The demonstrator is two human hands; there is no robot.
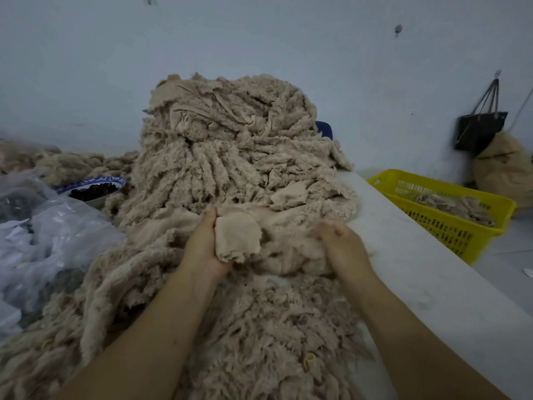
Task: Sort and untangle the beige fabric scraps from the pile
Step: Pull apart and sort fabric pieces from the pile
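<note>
A tall pile of beige fabric scraps [230, 145] rises in the middle of the white table [427, 269] and spreads toward me. My left hand [203, 243] holds a folded beige scrap [238, 239] in its palm at the foot of the pile. My right hand [343, 245] lies just right of it, fingers curled into the smooth beige fabric [291, 255] beneath; the hand is slightly blurred. Fluffy scraps [259, 336] cover the table between my forearms.
A yellow plastic basket [450, 226] holding some beige scraps stands off the table's right edge. Clear plastic bags [43, 235] lie at the left, with a blue-rimmed bowl [92, 189] of dark pieces behind them. A black bag [480, 127] hangs on the wall.
</note>
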